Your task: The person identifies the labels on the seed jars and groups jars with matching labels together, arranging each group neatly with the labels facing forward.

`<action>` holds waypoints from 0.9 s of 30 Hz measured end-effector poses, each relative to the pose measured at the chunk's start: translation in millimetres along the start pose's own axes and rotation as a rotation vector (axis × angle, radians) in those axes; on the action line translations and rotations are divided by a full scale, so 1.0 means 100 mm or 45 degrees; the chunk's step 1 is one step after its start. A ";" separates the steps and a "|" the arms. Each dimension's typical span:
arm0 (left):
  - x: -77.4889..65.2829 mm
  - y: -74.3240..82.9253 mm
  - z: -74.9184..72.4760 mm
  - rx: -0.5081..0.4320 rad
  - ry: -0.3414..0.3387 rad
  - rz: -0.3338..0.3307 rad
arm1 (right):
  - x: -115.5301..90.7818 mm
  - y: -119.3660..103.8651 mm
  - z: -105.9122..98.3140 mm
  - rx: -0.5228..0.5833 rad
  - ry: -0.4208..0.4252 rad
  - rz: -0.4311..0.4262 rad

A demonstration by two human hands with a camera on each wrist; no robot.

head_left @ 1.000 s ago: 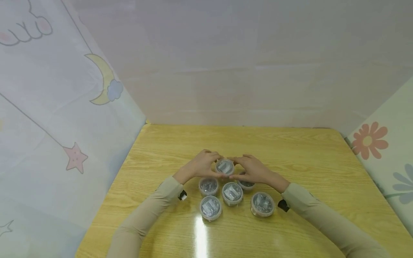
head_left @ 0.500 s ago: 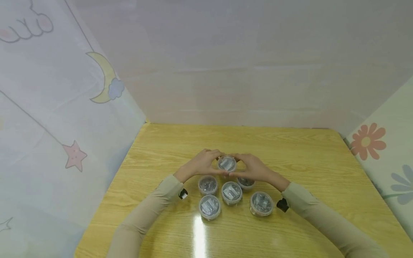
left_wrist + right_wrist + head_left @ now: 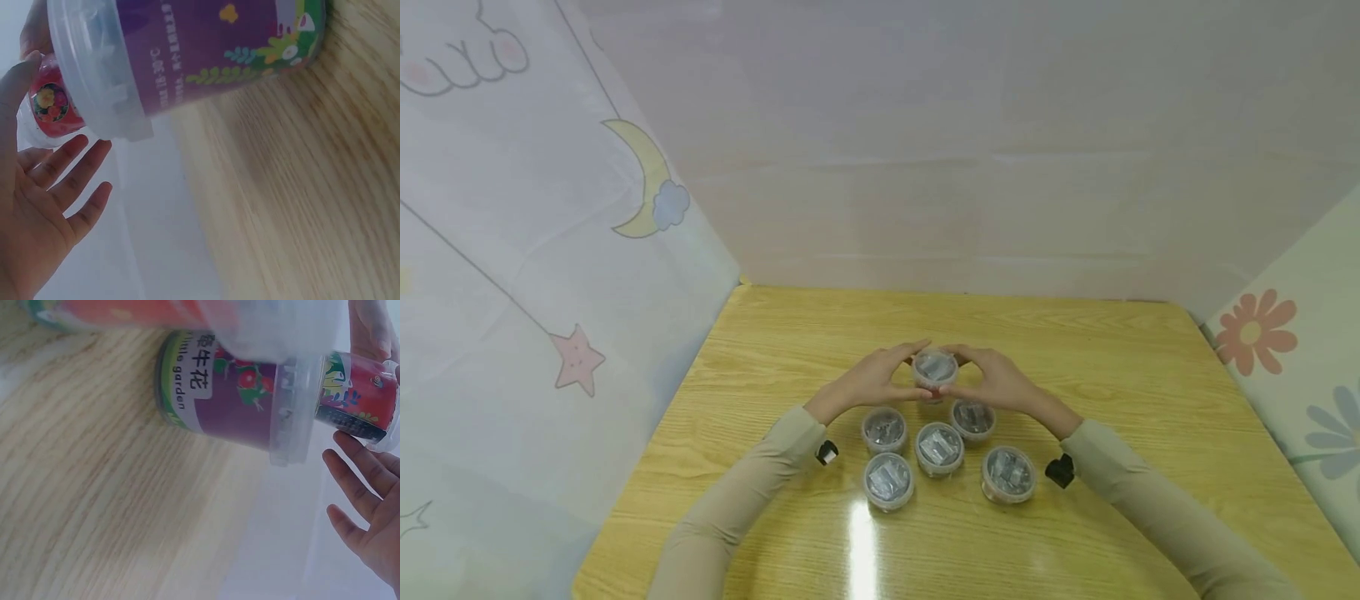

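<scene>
While our left hand [image 3: 872, 383] and right hand [image 3: 1003, 385] grasp the red tub [image 3: 936, 368] between them, above the table [image 3: 1075, 342] beyond the other tubs [image 3: 939, 450], we expect light, stiff, slippery plastic, best held round its sides.

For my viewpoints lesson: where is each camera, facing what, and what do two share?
Head: worn there, facing forward-down at the table; left hand, right hand, sleeves show.
Left wrist: worn there, facing a purple tub and the held tub; hands show.
Right wrist: worn there, facing a "little garden" tub; hands show.
Wrist views share the held tub.
</scene>
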State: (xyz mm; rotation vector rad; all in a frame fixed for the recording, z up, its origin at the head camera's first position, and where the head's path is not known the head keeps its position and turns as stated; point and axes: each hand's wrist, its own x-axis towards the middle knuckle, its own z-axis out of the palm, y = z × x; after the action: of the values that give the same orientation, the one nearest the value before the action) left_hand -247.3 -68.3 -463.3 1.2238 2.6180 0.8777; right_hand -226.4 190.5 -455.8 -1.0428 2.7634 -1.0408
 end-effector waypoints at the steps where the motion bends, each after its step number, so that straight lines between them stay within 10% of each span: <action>1: 0.00 0.00 0.01 -0.022 0.011 0.002 | 0.00 0.01 0.00 0.004 0.001 0.003; 14: 0.04 -0.03 0.07 -0.291 0.146 0.109 | 0.03 0.03 -0.06 0.052 -0.021 -0.002; 27: 0.04 -0.01 0.01 -0.462 0.236 0.000 | -0.01 0.02 0.00 0.081 -0.018 -0.043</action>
State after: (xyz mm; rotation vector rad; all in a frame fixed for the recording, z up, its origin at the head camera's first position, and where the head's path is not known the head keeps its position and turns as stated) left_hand -250.7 -65.3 -464.0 1.0904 2.4345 1.4510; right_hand -226.9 192.3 -457.6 -1.0876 2.6920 -1.1126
